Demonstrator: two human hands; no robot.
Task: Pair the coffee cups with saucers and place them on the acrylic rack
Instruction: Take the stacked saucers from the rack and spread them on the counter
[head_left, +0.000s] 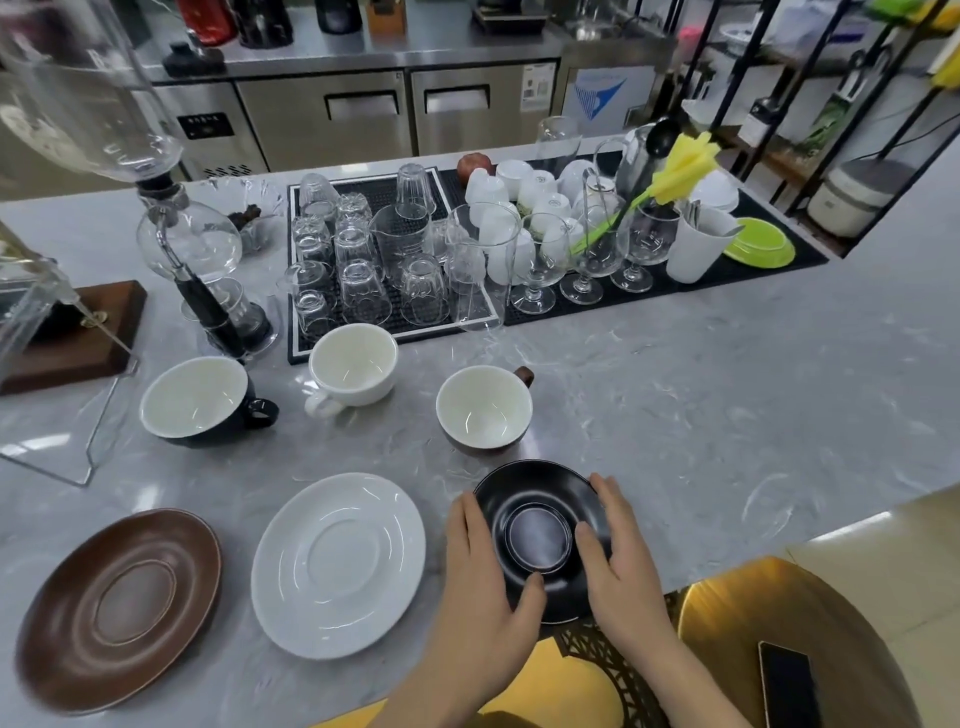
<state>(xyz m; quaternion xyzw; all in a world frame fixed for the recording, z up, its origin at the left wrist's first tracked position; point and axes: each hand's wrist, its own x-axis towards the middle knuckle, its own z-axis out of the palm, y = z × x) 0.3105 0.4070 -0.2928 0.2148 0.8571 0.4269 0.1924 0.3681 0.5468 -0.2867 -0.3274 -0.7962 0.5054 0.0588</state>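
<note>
- The black saucer (540, 525) sits at the counter's (727, 415) near edge, about 6 o'clock, held from both sides.
- The left hand (485, 587) grips its left rim, thumb lying on the dish; the right hand (621, 561) clasps the right rim, fingers curled over the edge.
- The white saucer (337, 564) lies at 7 o'clock, the brown saucer (119, 608) at 8 o'clock.
- The brown cup (484, 408) stands just beyond the black saucer, at 12 o'clock from it.
- The white cup (353, 364) is at 11 o'clock, the black cup (200, 400) at 10 o'clock.
- The clear acrylic rack (88, 457) stands at the far left, about 9 o'clock.
</note>
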